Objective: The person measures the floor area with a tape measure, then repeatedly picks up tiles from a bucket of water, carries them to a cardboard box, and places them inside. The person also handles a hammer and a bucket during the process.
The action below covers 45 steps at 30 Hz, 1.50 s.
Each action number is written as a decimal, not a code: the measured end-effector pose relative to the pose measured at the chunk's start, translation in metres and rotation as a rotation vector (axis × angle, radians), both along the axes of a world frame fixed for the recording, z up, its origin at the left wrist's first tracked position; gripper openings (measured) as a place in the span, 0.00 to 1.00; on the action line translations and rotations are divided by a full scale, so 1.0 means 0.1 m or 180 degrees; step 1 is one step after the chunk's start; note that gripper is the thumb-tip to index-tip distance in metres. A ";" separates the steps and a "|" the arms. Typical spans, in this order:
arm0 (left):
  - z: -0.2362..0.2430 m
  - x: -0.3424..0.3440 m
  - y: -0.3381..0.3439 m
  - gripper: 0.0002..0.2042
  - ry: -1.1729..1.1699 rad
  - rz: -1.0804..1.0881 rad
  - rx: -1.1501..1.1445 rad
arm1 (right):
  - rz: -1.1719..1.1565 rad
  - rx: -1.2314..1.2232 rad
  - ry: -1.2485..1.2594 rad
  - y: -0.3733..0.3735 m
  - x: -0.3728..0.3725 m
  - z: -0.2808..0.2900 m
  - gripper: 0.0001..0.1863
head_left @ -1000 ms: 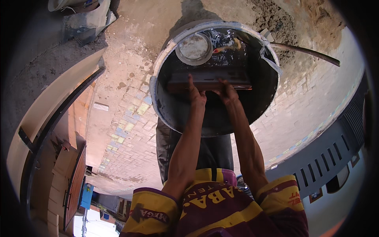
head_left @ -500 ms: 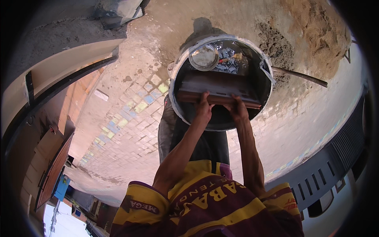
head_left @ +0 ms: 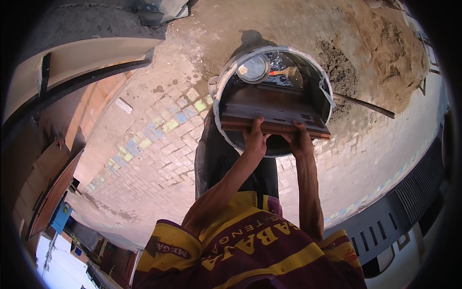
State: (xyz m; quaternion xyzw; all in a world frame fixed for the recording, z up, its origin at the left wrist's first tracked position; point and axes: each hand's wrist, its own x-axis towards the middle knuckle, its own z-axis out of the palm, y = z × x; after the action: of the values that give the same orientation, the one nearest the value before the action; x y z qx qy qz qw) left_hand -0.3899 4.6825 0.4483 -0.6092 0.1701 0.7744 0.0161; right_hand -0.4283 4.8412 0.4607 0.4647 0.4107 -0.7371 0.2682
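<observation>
Brown slab [head_left: 274, 103], ridged on its upper face, is at the mouth of the dark round tub [head_left: 279, 48], its near edge clamped by both hands. Main risk, my read: a slip. Surfaces around it look wet, and all the hold is on one long edge, so the far side could swing down and lever the slab out of the fingers. Second risk: the right-hand corner overlaps the tub rim in view; any sideways drift could knock it and chip it. Can't tell if it's touching. Third: a drop would probably hit the round metal-looking container [head_left: 253, 69] or the orange-handled brush [head_left: 281, 72], both just beyond the far edge, by the shiny liquid. Near edge looks layered, so it may be more than one piece; if so, the pieces could slide on each other. Grip: left hand [head_left: 256, 137] sits left of the edge's middle, right hand [head_left: 301, 140] right of it, a gap between them. Thumbs on top, fingers curled under, mostly hidden. Bulk of the slab lies beyond the hands, away from the body, both ends sticking out past the grip. Contact force: can't tell.
</observation>
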 end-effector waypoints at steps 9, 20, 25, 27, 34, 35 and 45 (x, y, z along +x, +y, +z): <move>1.08 0.55 0.10 0.18 0.0079 -0.0182 0.0073 | 0.0130 0.0259 0.0139 0.04 0.41 1.22 0.29; 1.91 1.62 0.31 0.16 0.0743 -0.0390 0.0277 | 0.0174 -0.0043 0.0236 0.36 1.32 2.04 0.20; 1.94 2.02 0.30 0.15 0.1036 -0.0493 0.0327 | -0.0032 -0.0073 0.0213 0.25 1.69 2.27 0.18; 1.93 2.28 0.28 0.15 0.1019 -0.0526 0.0412 | -0.0179 0.0003 0.0240 0.27 1.94 2.15 0.18; 1.26 2.92 0.21 0.17 0.1395 -0.0861 0.0927 | -0.0246 -0.0185 0.0772 0.48 2.79 1.42 0.26; 1.15 2.99 0.23 0.17 0.1484 -0.0855 0.0979 | -0.0414 -0.0186 0.0760 0.46 2.89 1.31 0.26; 0.38 3.39 0.08 0.24 0.1345 -0.1476 0.1288 | -0.0573 -0.0394 0.0769 0.35 3.25 0.45 0.34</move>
State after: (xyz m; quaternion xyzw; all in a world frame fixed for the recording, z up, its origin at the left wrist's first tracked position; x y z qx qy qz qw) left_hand -0.0512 4.6908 0.4865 -0.3656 0.1466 0.8768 0.2758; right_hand -0.1033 4.8765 0.5060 0.3902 0.3505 -0.8326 0.1778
